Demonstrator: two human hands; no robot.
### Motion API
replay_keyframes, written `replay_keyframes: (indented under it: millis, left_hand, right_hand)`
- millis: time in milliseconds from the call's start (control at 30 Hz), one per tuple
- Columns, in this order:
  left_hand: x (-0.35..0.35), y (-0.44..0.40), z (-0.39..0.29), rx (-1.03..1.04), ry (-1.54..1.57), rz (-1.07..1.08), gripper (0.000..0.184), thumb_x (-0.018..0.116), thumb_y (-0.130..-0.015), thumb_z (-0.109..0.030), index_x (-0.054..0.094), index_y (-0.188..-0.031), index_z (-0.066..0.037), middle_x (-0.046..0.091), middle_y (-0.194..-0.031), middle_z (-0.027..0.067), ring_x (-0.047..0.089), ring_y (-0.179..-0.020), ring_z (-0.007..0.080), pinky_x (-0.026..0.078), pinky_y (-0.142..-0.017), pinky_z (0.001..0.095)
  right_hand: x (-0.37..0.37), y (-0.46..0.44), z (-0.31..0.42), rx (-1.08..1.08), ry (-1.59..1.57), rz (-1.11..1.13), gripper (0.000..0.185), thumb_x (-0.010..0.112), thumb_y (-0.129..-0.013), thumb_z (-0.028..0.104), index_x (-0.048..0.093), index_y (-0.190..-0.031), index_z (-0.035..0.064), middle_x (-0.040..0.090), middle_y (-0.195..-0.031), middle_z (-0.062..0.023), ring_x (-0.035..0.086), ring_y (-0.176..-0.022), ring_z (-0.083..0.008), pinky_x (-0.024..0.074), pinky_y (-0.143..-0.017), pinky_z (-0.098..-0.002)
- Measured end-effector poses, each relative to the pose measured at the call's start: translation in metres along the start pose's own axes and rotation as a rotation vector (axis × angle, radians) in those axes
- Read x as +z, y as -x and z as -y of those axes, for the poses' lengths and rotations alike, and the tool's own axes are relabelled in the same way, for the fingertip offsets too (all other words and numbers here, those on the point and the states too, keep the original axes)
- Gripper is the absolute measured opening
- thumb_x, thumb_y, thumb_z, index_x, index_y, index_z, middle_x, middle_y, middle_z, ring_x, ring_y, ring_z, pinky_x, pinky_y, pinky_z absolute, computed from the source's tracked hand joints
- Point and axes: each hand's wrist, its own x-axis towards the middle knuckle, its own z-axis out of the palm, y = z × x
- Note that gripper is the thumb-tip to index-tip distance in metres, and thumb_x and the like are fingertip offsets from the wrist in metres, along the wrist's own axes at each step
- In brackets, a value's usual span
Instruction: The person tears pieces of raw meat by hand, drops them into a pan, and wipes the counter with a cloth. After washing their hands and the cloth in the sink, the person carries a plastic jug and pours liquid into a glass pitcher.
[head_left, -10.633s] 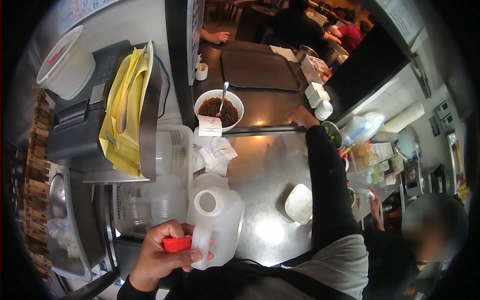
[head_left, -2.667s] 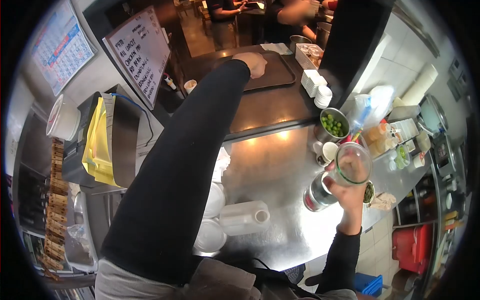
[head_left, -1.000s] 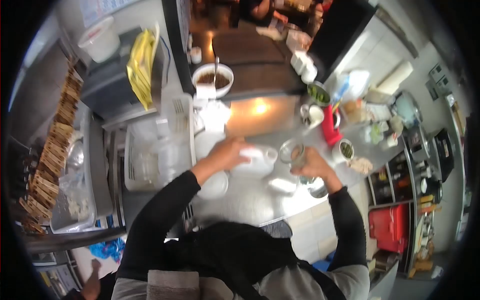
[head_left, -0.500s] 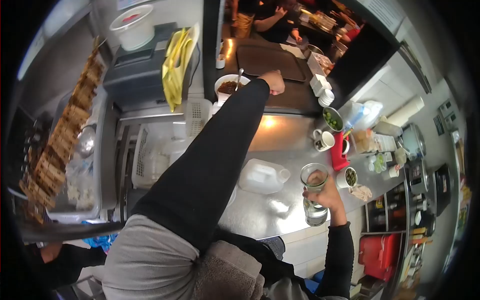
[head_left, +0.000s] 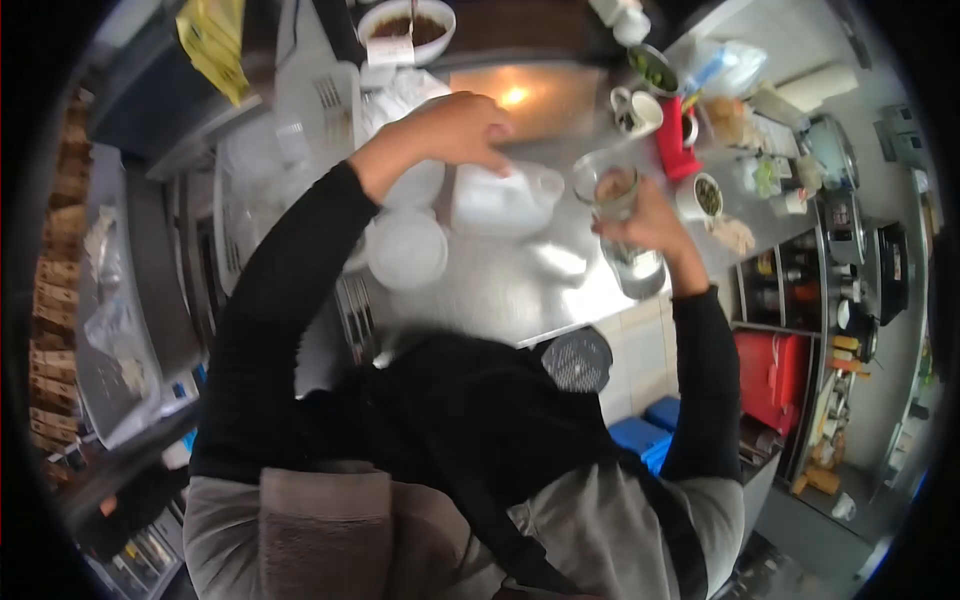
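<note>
My left hand (head_left: 455,130) is stretched over the metal worktop with fingers and thumb apart. Just beneath its fingertips lies a translucent white plastic jug (head_left: 500,205); whether they touch I cannot tell. My right hand (head_left: 648,220) is wrapped round the middle of a clear glass jar (head_left: 637,278), which is tilted with its wide mouth away from me. What is inside the jar is not clear. To the left of the plastic jug sit round white lids (head_left: 407,248).
A bowl of dark red food (head_left: 430,30) stands at the back with a spoon in it. Right of the jar are a white mug (head_left: 645,112), a red holder (head_left: 677,145) and a tub of green pieces (head_left: 706,198). Plastic baskets (head_left: 318,100) are at left.
My left hand has drawn back from the far counter to above the plastic jug, and its fingers have opened. The view has tilted downward. My right hand still holds the glass jar.
</note>
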Motion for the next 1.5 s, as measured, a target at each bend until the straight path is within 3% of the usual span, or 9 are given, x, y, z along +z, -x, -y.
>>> replay_keyframes:
  millis: [33,133,367,600,667,933,1167,1233,1500]
  left_hand:
    - [0.038,0.021,0.012,0.028,0.016,-0.186,0.048,0.080,-0.074,-0.034,0.071,-0.114,-0.009,0.066,-0.110,0.0082,0.059,-0.108,0.0262,0.046,-0.096,0.0381]
    - [0.065,0.050,-0.002,-0.021,0.126,-0.215,0.043,0.080,-0.073,-0.032,0.072,-0.112,-0.017,0.065,-0.112,0.0024,0.057,-0.109,0.0265,0.047,-0.096,0.0393]
    - [0.078,0.060,-0.025,-0.028,0.192,-0.409,0.036,0.075,-0.079,-0.015,0.071,-0.114,-0.013,0.067,-0.100,0.0053,0.060,-0.102,0.0278,0.049,-0.091,0.0400]
    - [0.077,0.047,-0.036,0.010,0.162,-0.410,0.039,0.074,-0.076,-0.010,0.071,-0.114,-0.013,0.067,-0.093,0.0072,0.063,-0.094,0.0289,0.051,-0.083,0.0398]
    - [0.078,0.044,-0.039,0.060,0.131,-0.460,0.042,0.075,-0.075,-0.008,0.070,-0.116,-0.014,0.064,-0.088,0.0080,0.061,-0.085,0.0282,0.049,-0.080,0.0388]
    - [0.080,0.035,-0.045,0.106,0.071,-0.465,0.040,0.074,-0.074,-0.007,0.071,-0.114,-0.013,0.065,-0.089,0.0072,0.063,-0.088,0.0281,0.051,-0.079,0.0389]
    - [0.078,0.034,-0.046,0.117,0.065,-0.467,0.039,0.074,-0.073,-0.006,0.072,-0.112,-0.013,0.066,-0.088,0.0068,0.064,-0.087,0.0284,0.051,-0.079,0.0394]
    - [0.079,0.035,-0.045,0.120,0.067,-0.471,0.039,0.074,-0.073,-0.006,0.072,-0.111,-0.012,0.066,-0.089,0.0068,0.064,-0.087,0.0285,0.051,-0.079,0.0393]
    - [0.080,0.035,-0.042,0.119,0.082,-0.470,0.038,0.074,-0.074,-0.006,0.072,-0.112,-0.013,0.066,-0.091,0.0071,0.064,-0.088,0.0287,0.051,-0.080,0.0390]
  right_hand:
    - [0.000,-0.003,0.005,-0.039,0.073,0.035,0.032,0.080,-0.061,0.010,0.059,-0.085,0.0045,0.062,-0.076,-0.0038,0.058,-0.074,-0.0151,0.0475,-0.072,-0.0307]
    - [0.000,-0.010,-0.003,-0.084,0.086,0.078,0.033,0.080,-0.060,0.012,0.059,-0.084,0.0044,0.062,-0.077,-0.0040,0.058,-0.074,-0.0158,0.0472,-0.072,-0.0307]
    - [-0.011,-0.020,-0.017,-0.119,0.133,0.173,0.033,0.079,-0.059,0.012,0.059,-0.084,0.0043,0.061,-0.078,-0.0049,0.058,-0.074,-0.0170,0.0473,-0.073,-0.0306]
    - [-0.023,-0.019,-0.021,-0.153,0.261,0.210,0.035,0.078,-0.059,0.011,0.059,-0.087,0.0038,0.062,-0.080,-0.0068,0.060,-0.077,-0.0190,0.0480,-0.074,-0.0317]
    - [-0.025,-0.017,-0.020,-0.168,0.284,0.210,0.035,0.078,-0.059,0.011,0.060,-0.087,0.0038,0.062,-0.079,-0.0071,0.060,-0.076,-0.0194,0.0482,-0.074,-0.0319]
    - [-0.036,-0.015,-0.021,-0.059,0.334,0.303,0.036,0.077,-0.059,0.012,0.063,-0.090,0.0002,0.064,-0.078,-0.0116,0.062,-0.074,-0.0228,0.0492,-0.074,-0.0342]
    - [-0.038,-0.014,-0.012,-0.100,0.364,0.312,0.037,0.076,-0.059,0.013,0.063,-0.091,0.0000,0.064,-0.078,-0.0130,0.063,-0.075,-0.0242,0.0496,-0.074,-0.0350]
    - [-0.038,-0.015,-0.011,-0.105,0.364,0.318,0.047,0.075,-0.056,0.016,0.063,-0.097,-0.0038,0.066,-0.078,-0.0187,0.063,-0.072,-0.0309,0.0507,-0.073,-0.0363]
    - [-0.040,-0.016,-0.004,-0.103,0.372,0.324,0.044,0.075,-0.059,0.015,0.063,-0.097,-0.0015,0.065,-0.081,-0.0164,0.063,-0.076,-0.0275,0.0499,-0.075,-0.0353]
